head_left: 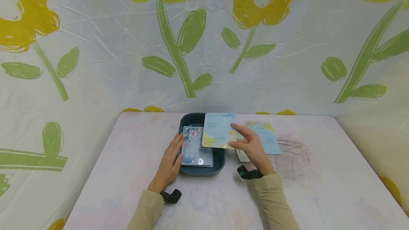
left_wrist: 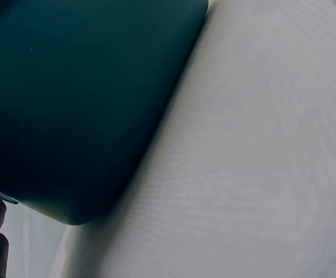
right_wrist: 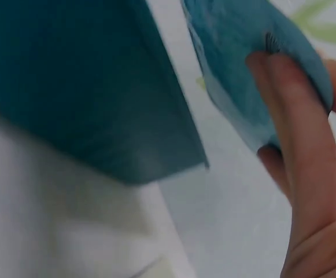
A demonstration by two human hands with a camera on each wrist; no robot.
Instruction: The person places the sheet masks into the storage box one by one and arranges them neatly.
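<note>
A dark blue plastic basin (head_left: 220, 168) stands on the table, with a blue sachet printed with pink flowers (head_left: 193, 152) lying in it. The left hand (head_left: 169, 160) rests along the basin's left rim, fingers mostly straight. Over the basin's right part, the right hand (head_left: 250, 144) pinches a light blue sachet with yellow-green print (head_left: 217, 127) by its right edge. From the right wrist, this sachet (right_wrist: 231, 63) looks bent between the fingers, beside the basin wall (right_wrist: 127, 116). The left wrist view mostly shows the basin's outer side (left_wrist: 87, 104).
Right of the basin, another light blue sachet (head_left: 271, 143) lies flat on the white table (head_left: 223, 201). A whitish packet (head_left: 243, 156) lies partly under the right hand. A flower-printed cloth (head_left: 121, 66) hangs behind the table.
</note>
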